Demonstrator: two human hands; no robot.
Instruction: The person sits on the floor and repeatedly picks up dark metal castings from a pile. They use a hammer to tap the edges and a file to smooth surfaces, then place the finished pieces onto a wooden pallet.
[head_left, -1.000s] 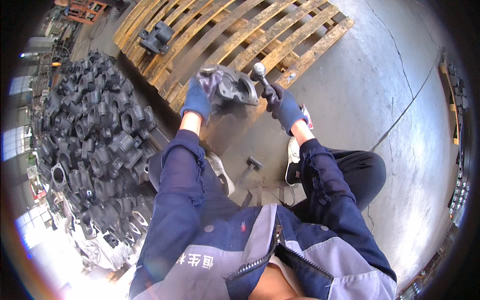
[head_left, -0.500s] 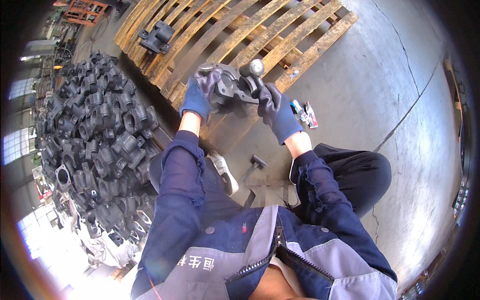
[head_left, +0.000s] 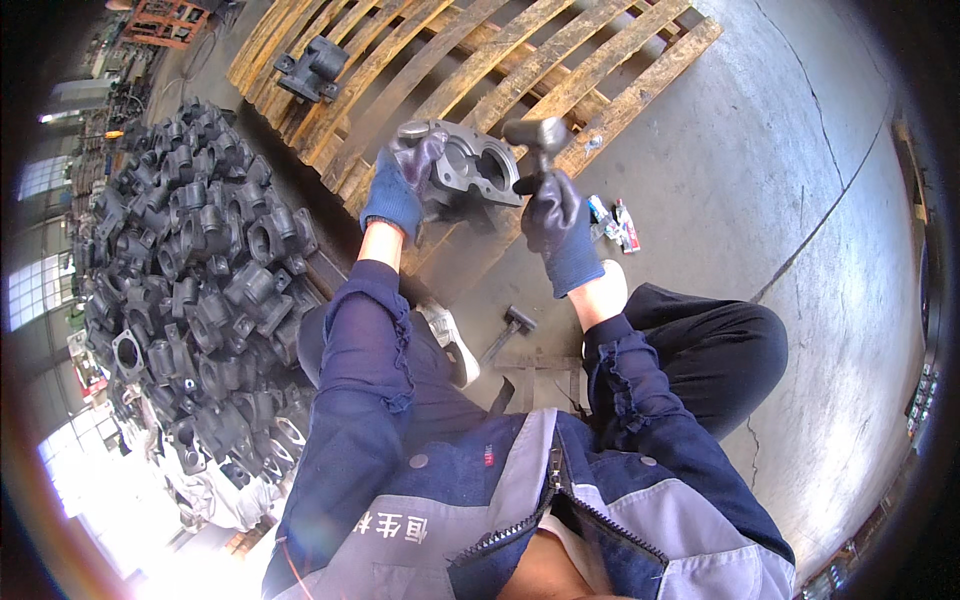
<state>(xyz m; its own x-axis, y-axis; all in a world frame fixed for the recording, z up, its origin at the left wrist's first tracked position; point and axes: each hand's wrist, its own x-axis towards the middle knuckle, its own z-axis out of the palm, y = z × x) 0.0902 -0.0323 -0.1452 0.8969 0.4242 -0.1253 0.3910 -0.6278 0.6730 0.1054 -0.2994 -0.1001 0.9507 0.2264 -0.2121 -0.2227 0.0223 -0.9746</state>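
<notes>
My left hand, in a blue glove with dark fingers, is closed on the left end of a dark grey metal casting. The casting is held tilted over the pallet's near edge, with two round openings side by side in its face. In my gloved right hand is a hammer, gripped by its handle with the head up. That head is slightly blurred and stands just right of the casting, apart from it. The lower side of the casting is in shadow.
A slatted wooden pallet lies ahead, bearing another dark casting at its left. A large heap of castings rises on my left. A second hammer lies between my feet. Small coloured packets are on the floor at right.
My right hand has drawn the hammer up and to the right, off the casting's right end. The casting's right opening now shows. My left hand has barely moved.
</notes>
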